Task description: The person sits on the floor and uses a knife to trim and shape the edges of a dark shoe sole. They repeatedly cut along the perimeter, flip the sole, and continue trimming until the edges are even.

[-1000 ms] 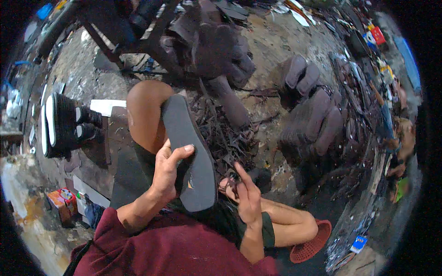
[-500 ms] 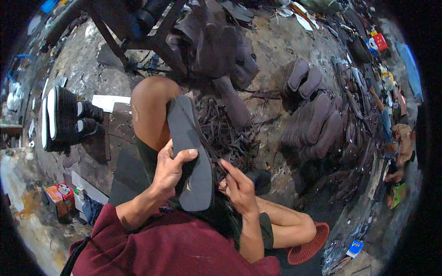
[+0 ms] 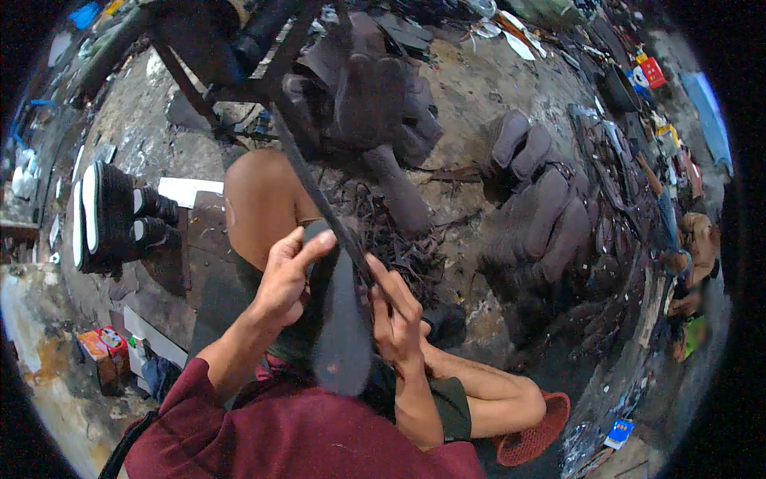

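Observation:
A grey shoe sole lies tilted over my lap, its lower end blurred by motion. My left hand is closed on its upper end, thumb on top. A long, narrow dark strip runs from above my raised knee down along the sole's right side. My right hand is closed at the strip's lower end, right of the sole, with its fingertips pointing up. Whether its fingers also grip the sole's edge, or hold a small tool, I cannot tell.
Dark scraps lie heaped beyond my hands. Brown soles stand in stacks at the right and in a pile ahead. A dark metal frame rises at the upper left. Black-and-white soles stand at the left.
The sole has turned and moved down toward me. My left hand has shifted up to its top end. The strip now stretches farther up and left; my right hand has moved slightly left.

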Demonstrator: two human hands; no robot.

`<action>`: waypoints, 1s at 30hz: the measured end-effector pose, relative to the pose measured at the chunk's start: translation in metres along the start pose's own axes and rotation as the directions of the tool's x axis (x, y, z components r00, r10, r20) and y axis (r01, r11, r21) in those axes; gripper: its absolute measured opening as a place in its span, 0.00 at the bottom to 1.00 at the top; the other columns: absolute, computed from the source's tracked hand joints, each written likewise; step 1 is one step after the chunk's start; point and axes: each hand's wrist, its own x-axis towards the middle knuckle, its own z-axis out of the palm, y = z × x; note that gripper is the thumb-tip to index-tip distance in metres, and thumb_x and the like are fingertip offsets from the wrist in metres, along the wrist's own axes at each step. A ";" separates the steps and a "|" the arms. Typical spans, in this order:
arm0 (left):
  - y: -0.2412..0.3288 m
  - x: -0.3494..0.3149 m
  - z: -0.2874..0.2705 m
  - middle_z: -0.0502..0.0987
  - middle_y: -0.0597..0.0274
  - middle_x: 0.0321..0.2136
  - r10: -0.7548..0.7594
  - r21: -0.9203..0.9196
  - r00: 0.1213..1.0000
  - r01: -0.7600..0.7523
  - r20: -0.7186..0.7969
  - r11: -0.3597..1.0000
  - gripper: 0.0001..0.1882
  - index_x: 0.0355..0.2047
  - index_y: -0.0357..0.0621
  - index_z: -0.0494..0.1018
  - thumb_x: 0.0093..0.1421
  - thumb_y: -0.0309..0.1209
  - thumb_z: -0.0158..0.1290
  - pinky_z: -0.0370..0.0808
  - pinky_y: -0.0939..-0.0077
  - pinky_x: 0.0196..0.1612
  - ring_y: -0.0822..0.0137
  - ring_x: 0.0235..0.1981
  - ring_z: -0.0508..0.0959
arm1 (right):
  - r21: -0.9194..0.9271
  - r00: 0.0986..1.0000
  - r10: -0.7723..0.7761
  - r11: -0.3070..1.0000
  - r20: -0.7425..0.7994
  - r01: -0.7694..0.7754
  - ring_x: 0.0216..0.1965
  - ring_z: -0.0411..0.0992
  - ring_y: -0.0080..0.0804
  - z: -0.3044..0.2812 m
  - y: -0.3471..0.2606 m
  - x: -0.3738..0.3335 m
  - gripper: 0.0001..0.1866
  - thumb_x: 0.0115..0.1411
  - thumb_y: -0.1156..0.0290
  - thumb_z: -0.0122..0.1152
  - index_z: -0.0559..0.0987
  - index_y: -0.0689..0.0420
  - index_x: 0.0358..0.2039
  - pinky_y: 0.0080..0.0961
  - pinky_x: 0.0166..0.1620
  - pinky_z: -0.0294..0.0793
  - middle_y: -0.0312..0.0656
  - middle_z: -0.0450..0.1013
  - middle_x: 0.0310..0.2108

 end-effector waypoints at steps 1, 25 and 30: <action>-0.002 0.000 -0.001 0.79 0.63 0.33 -0.051 0.024 0.996 0.049 0.078 0.999 0.15 0.42 0.38 0.73 0.63 0.37 0.53 0.78 0.78 0.34 0.74 0.30 0.79 | -0.085 0.999 -0.042 0.996 -0.022 0.040 0.29 0.71 0.42 -0.005 0.004 -0.014 0.25 0.57 0.77 0.55 0.74 0.50 0.57 0.34 0.35 0.72 0.44 0.72 0.32; 0.021 -0.054 0.049 0.81 0.65 0.32 -0.201 0.351 0.883 0.045 0.424 0.935 0.11 0.38 0.38 0.80 0.54 0.26 0.64 0.73 0.82 0.36 0.78 0.32 0.77 | -0.415 0.911 0.021 0.894 0.411 0.167 0.19 0.70 0.37 -0.142 -0.073 0.000 0.23 0.55 0.68 0.62 0.77 0.44 0.53 0.33 0.23 0.71 0.37 0.66 0.19; 0.009 -0.043 0.053 0.80 0.68 0.32 -0.188 0.519 0.811 -0.159 0.553 0.840 0.13 0.39 0.38 0.79 0.56 0.31 0.64 0.74 0.80 0.37 0.76 0.33 0.77 | -0.377 0.849 0.006 0.898 0.528 0.228 0.19 0.71 0.39 -0.139 -0.077 0.027 0.21 0.57 0.66 0.60 0.76 0.42 0.53 0.35 0.23 0.71 0.37 0.66 0.19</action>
